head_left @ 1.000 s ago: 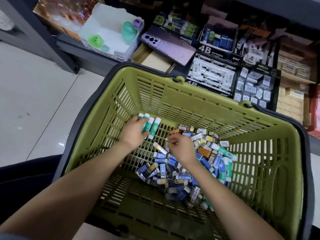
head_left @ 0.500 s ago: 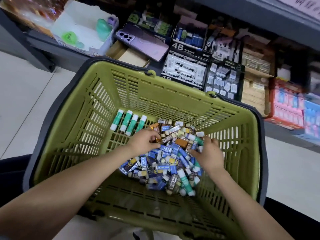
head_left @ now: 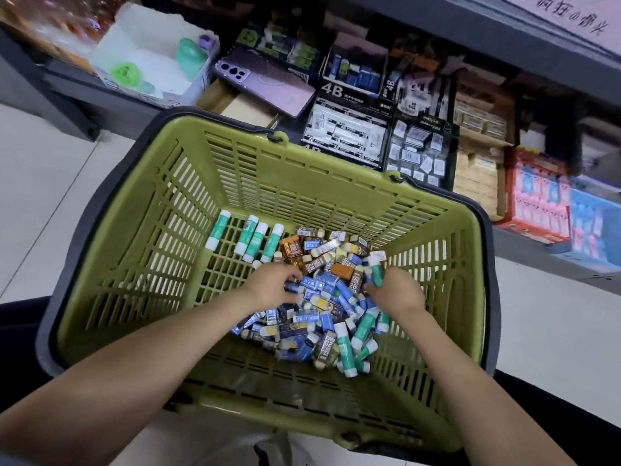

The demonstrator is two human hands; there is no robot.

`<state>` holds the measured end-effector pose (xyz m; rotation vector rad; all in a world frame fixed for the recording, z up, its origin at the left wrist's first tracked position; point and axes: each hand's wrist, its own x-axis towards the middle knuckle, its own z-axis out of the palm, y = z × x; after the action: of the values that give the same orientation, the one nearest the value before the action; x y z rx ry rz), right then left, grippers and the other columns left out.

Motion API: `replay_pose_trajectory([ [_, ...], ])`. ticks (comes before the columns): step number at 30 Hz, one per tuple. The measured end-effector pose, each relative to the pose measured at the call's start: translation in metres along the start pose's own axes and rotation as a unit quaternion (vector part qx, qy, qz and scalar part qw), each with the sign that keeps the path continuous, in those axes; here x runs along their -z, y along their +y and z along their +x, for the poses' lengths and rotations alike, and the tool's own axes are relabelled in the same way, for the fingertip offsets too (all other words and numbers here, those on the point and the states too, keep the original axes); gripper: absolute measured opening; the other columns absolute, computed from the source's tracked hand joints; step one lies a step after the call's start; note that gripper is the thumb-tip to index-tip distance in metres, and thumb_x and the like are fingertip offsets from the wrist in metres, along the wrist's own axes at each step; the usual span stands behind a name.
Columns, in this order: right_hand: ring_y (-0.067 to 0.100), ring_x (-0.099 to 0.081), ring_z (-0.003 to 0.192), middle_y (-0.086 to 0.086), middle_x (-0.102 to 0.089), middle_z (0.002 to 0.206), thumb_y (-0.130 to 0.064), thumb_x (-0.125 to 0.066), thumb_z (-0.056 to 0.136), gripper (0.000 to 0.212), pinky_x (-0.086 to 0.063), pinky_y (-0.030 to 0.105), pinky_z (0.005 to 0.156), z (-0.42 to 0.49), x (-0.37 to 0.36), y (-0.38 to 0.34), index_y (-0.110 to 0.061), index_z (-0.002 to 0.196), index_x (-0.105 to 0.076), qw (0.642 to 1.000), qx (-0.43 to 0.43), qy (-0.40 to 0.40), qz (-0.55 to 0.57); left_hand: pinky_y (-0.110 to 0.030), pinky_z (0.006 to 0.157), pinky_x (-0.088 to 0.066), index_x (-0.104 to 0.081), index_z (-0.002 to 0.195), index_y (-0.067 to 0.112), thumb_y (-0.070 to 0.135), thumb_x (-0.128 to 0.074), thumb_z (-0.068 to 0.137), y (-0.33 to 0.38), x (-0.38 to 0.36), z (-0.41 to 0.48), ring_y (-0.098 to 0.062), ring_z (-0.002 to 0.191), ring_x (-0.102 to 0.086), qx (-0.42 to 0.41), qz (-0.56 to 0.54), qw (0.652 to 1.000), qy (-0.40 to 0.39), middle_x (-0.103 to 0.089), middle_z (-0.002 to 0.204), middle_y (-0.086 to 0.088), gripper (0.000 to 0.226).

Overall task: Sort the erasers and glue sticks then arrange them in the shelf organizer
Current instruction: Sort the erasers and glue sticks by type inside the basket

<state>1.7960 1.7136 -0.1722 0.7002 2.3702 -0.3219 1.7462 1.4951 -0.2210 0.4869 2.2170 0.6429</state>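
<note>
The right hand [head_left: 396, 292] pinches a green glue stick [head_left: 377, 274] at the heap's edge; lifted carelessly, it could drag loose erasers [head_left: 322, 297] along or slip back in. The left hand [head_left: 270, 287] curls into the heap, its grip unclear. Both are inside the basket [head_left: 134, 210], where four sorted glue sticks [head_left: 250, 238] lie just beyond the left hand; others lie mixed in beside the right wrist.

The left hand's [head_left: 268, 291] fingertips sink into the pile of erasers [head_left: 324, 299], so whether they hold one cannot be told. The right hand's [head_left: 399, 293] fingers, curled at a green glue stick [head_left: 377, 274], are mostly hidden behind its back. The pink boxes [head_left: 537, 200] on the shelf are blurred.
</note>
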Motion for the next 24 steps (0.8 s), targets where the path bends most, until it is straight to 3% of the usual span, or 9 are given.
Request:
replay_pose_trajectory([
  [4, 0.032, -0.063, 0.096, 0.012, -0.063, 0.110, -0.036, -0.063, 0.088, 0.054, -0.050, 0.035, 0.066, -0.009, -0.003, 0.000, -0.009, 0.130, -0.043, 0.993, 0.034, 0.103, -0.052, -0.032, 0.096, -0.043, -0.055, 0.121, 0.014, 0.021, -0.071, 0.084, 0.000, -0.005, 0.004, -0.021, 0.116, -0.054, 0.015, -0.038, 0.999, 0.004, -0.058, 0.126, -0.007, 0.041],
  [7, 0.027, -0.056, 0.105, 0.005, -0.061, 0.114, -0.044, -0.061, 0.087, 0.049, -0.050, 0.033, 0.072, -0.014, -0.007, -0.002, -0.020, 0.129, -0.052, 0.974, 0.106, 0.185, -0.074, -0.033, 0.091, -0.044, -0.053, 0.114, 0.014, 0.022, -0.072, 0.083, 0.001, -0.009, 0.005, -0.022, 0.112, -0.054, 0.030, -0.066, 0.997, -0.003, -0.058, 0.120, -0.008, 0.037],
  [11, 0.022, -0.064, 0.082, 0.002, -0.065, 0.084, -0.048, -0.059, 0.088, 0.038, -0.048, 0.029, 0.065, -0.016, -0.015, -0.019, -0.016, 0.109, -0.061, 0.990, 0.137, 0.024, -0.018, -0.026, 0.081, -0.040, -0.055, 0.116, 0.008, 0.022, -0.073, 0.082, -0.001, -0.007, 0.004, -0.024, 0.105, -0.055, 0.020, -0.045, 0.999, -0.014, -0.058, 0.114, -0.009, 0.041],
  [16, 0.026, -0.064, 0.081, 0.009, -0.065, 0.087, -0.026, -0.056, 0.093, 0.016, -0.040, 0.026, 0.059, -0.018, -0.021, -0.030, -0.011, 0.089, -0.054, 0.989, 0.140, 0.023, -0.050, -0.028, 0.092, -0.045, -0.062, 0.118, 0.009, 0.024, -0.073, 0.081, -0.012, 0.011, -0.004, -0.022, 0.112, -0.057, 0.052, -0.111, 0.992, -0.014, -0.061, 0.121, -0.011, 0.041],
  [18, 0.024, -0.063, 0.082, 0.004, -0.058, 0.080, -0.027, -0.055, 0.093, 0.019, -0.039, 0.026, 0.060, -0.018, -0.020, -0.031, -0.013, 0.082, -0.048, 0.986, 0.147, 0.019, -0.074, -0.026, 0.091, -0.044, -0.061, 0.118, 0.009, 0.022, -0.072, 0.083, -0.016, 0.018, -0.009, -0.021, 0.116, -0.055, 0.062, -0.144, 0.987, -0.022, -0.058, 0.128, -0.011, 0.039],
  [20, 0.021, -0.061, 0.080, 0.000, -0.052, 0.079, -0.035, -0.059, 0.091, 0.025, -0.039, 0.027, 0.060, -0.020, -0.019, -0.033, -0.016, 0.084, -0.045, 0.983, 0.154, 0.007, -0.095, -0.024, 0.087, -0.044, -0.058, 0.123, 0.009, 0.020, -0.070, 0.084, -0.019, 0.024, -0.015, -0.021, 0.121, -0.051, 0.076, -0.183, 0.980, -0.026, -0.052, 0.135, -0.010, 0.042],
  [24, 0.021, -0.062, 0.083, 0.006, -0.062, 0.091, -0.032, -0.063, 0.089, 0.023, -0.044, 0.029, 0.062, -0.022, -0.017, -0.033, -0.011, 0.096, -0.055, 0.988, 0.135, -0.039, -0.064, -0.020, 0.074, -0.052, -0.048, 0.134, 0.010, 0.017, -0.063, 0.088, -0.015, 0.040, -0.027, -0.021, 0.117, -0.051, 0.138, -0.309, 0.941, -0.022, -0.042, 0.143, -0.013, 0.049],
])
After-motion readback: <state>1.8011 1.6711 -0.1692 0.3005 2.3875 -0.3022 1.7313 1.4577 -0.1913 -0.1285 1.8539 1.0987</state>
